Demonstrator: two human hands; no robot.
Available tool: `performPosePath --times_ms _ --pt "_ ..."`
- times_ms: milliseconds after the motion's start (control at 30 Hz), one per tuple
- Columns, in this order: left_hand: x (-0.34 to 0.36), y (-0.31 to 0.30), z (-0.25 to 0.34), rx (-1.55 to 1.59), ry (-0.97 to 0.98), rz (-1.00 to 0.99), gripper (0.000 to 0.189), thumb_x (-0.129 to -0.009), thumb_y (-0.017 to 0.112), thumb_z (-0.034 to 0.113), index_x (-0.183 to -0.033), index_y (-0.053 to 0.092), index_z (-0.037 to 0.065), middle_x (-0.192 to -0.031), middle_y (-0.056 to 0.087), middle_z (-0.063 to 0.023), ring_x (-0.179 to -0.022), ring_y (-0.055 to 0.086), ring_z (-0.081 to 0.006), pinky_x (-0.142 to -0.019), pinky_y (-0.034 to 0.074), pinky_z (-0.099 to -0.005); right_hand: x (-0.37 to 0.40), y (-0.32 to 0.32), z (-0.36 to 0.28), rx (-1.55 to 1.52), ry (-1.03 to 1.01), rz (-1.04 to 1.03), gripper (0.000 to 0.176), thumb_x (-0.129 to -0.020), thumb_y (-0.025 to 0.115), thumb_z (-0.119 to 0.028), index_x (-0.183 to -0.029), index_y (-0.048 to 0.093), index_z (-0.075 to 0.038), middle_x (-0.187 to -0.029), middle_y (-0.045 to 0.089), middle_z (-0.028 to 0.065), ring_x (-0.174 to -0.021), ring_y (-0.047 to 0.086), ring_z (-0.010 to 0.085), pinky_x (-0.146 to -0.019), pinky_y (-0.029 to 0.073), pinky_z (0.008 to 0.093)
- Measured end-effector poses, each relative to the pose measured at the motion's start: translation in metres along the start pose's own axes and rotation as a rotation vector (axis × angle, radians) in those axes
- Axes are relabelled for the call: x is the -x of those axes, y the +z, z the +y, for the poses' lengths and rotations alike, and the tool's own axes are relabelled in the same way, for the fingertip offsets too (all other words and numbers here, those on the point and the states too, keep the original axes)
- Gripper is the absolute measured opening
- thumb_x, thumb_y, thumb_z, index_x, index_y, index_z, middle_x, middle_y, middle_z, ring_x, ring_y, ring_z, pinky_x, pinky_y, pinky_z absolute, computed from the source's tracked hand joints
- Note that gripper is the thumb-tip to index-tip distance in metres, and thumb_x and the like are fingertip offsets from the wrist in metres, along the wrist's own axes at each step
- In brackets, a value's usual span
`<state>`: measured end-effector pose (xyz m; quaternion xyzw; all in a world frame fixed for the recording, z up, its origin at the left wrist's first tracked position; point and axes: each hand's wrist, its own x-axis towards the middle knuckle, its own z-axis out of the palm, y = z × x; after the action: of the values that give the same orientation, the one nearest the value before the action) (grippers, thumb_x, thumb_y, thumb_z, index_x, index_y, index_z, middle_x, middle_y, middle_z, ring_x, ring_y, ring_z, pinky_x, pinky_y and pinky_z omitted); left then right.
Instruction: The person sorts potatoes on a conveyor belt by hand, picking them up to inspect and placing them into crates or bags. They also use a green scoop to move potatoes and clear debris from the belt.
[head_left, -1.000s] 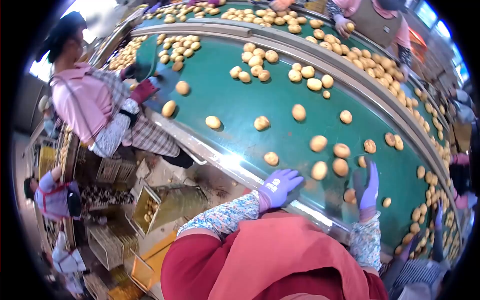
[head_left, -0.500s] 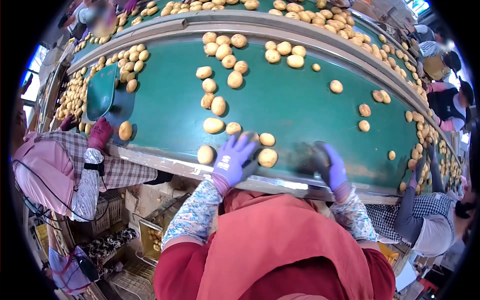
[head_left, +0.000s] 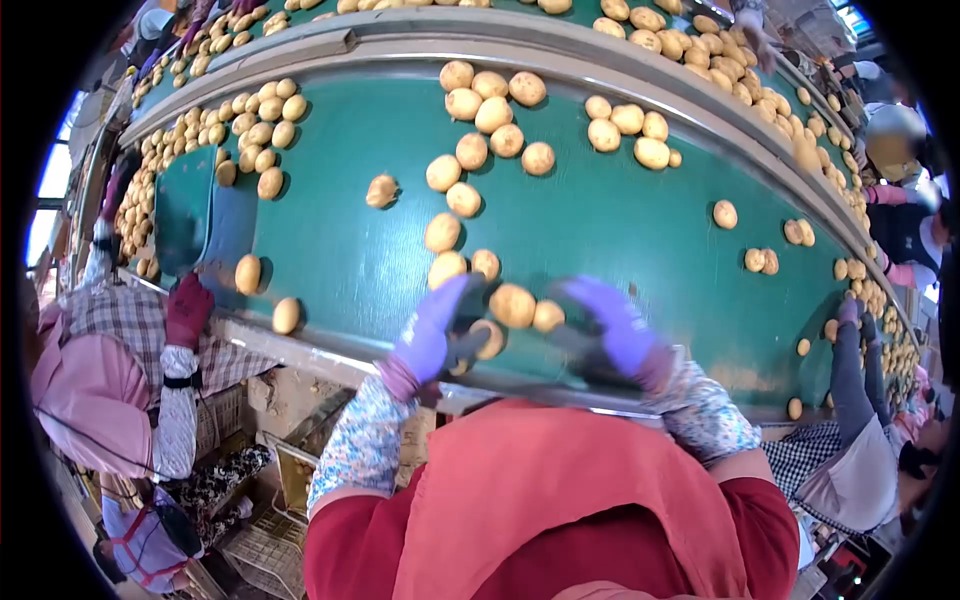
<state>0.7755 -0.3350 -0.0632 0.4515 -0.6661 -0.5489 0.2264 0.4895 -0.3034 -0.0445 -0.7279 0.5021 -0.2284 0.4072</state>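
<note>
My left hand (head_left: 436, 335), in a purple glove with dark fingertips and palm, is over the near edge of the green belt, thumb and fingers apart. Its dark thumb is right at a potato (head_left: 488, 339). My right hand (head_left: 612, 330), gloved alike and slightly blurred, faces it with fingers spread and nothing in its grasp. Between both hands lie a larger potato (head_left: 512, 305) and a smaller potato (head_left: 548, 315), the smaller one nearest the right thumb. Just beyond my left fingers is another potato (head_left: 446, 268), in a line of potatoes stretching to the far side.
The green belt (head_left: 340, 240) has a metal near rim and a far rail (head_left: 400, 50). At left, a co-worker's red-gloved hand (head_left: 188, 310) is by a green plate (head_left: 183, 215) beside heaped potatoes. Another co-worker (head_left: 850, 470) reaches over the belt at right. Crates (head_left: 265, 550) stand below left.
Several potatoes on the belt have shifted to the right. My left hand has moved slightly left and my right hand has come left, turning inward. A potato now lies by the rim at left.
</note>
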Motion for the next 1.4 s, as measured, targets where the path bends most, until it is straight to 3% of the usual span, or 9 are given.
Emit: performPosePath --times_ms 100,267,367,600,700,833,967,1100,1400 --pt "-0.004 0.020 -0.026 -0.450 0.339 0.081 0.069 -0.076 0.078 0.020 -0.136 0.051 0.001 -0.132 0.056 -0.0217 -0.119 0.055 -0.0420 -0.101 0.046 -0.0472 -0.039 0.048 -0.004 0.530 -0.220 -0.172 0.044 -0.080 0.067 -0.013 -0.124 0.060 -0.010 -0.130 0.054 0.0182 -0.113 0.055 0.0389 -0.093 0.049 0.0476" --pt "0.012 -0.036 -0.049 -0.611 0.276 -0.011 0.065 -0.074 0.072 0.015 -0.135 0.052 0.003 -0.130 0.058 -0.0212 -0.117 0.055 -0.0430 -0.099 0.046 -0.0521 -0.106 -0.005 0.018 -0.253 0.104 -0.538 0.042 -0.092 0.070 -0.017 -0.133 0.062 -0.013 -0.122 0.068 0.0131 -0.109 0.065 0.0208 -0.097 0.052 0.0374" --pt "0.001 -0.066 -0.058 -0.538 0.186 0.137 0.057 -0.077 0.067 0.012 -0.131 0.055 0.000 -0.127 0.060 -0.0239 -0.113 0.056 -0.0467 -0.097 0.046 -0.0553 -0.182 -0.035 -0.002 -0.038 0.061 0.172 0.027 -0.096 0.058 -0.031 -0.113 0.067 -0.012 -0.107 0.070 0.0183 -0.098 0.068 0.0304 -0.086 0.054 0.0386" --pt "-0.022 -0.035 -0.020 -0.605 0.489 -0.124 0.047 -0.080 0.073 0.023 -0.122 0.060 0.006 -0.126 0.057 -0.0189 -0.116 0.054 -0.0413 -0.097 0.043 -0.0512 -0.291 0.013 0.058 0.385 0.163 0.281 0.034 -0.089 0.058 -0.019 -0.123 0.059 -0.017 -0.117 0.060 0.0217 -0.109 0.059 0.0424 -0.092 0.050 0.0484" --pt "-0.020 -0.043 -0.052 -0.702 0.488 -0.177 0.048 -0.081 0.072 0.023 -0.126 0.061 0.011 -0.129 0.057 -0.0148 -0.120 0.052 -0.0384 -0.099 0.043 -0.0500 -0.270 -0.026 0.041 0.006 0.103 -0.059 0.039 -0.091 0.064 -0.026 -0.128 0.058 -0.015 -0.117 0.064 0.0153 -0.104 0.065 0.0336 -0.093 0.051 0.0421" --pt "-0.022 -0.095 -0.074 -0.612 0.376 0.039 0.048 -0.082 0.071 0.014 -0.127 0.058 0.006 -0.130 0.058 -0.0169 -0.119 0.054 -0.0419 -0.100 0.043 -0.0534 -0.278 -0.079 0.096 -1.238 0.128 0.609 0.036 -0.098 0.060 -0.026 -0.130 0.056 -0.009 -0.114 0.066 0.0124 -0.105 0.065 0.0227 -0.092 0.053 0.0358" --pt "-0.032 -0.122 -0.057 -0.631 0.395 0.182 0.043 -0.079 0.070 0.009 -0.120 0.061 0.001 -0.124 0.061 -0.0197 -0.111 0.057 -0.0429 -0.096 0.046 -0.0498 -0.325 -0.078 0.115 -0.716 0.394 0.729 0.028 -0.102 0.056 -0.027 -0.122 0.064 -0.010 -0.106 0.069 0.0096 -0.088 0.067 0.0212 -0.078 0.056 0.0352" --pt "-0.034 -0.100 -0.070 -0.605 0.519 0.003 0.041 -0.083 0.071 0.018 -0.122 0.062 0.008 -0.128 0.059 -0.0155 -0.118 0.055 -0.0377 -0.099 0.045 -0.0509 -0.402 0.014 0.093 0.660 -0.278 0.743 0.033 -0.090 0.063 -0.027 -0.120 0.066 -0.014 -0.099 0.067 0.0109 -0.091 0.065 0.0321 -0.081 0.050 0.0447" --pt "-0.005 -0.169 -0.094 -0.546 0.439 -0.032 0.041 -0.083 0.071 0.011 -0.124 0.064 0.008 -0.123 0.063 -0.0110 -0.112 0.060 -0.0331 -0.093 0.049 -0.0440 -0.376 0.139 -0.018 0.259 -0.330 0.093 0.045 -0.083 0.072 -0.017 -0.127 0.063 -0.014 -0.136 0.054 0.0190 -0.123 0.054 0.0410 -0.106 0.044 0.0502"
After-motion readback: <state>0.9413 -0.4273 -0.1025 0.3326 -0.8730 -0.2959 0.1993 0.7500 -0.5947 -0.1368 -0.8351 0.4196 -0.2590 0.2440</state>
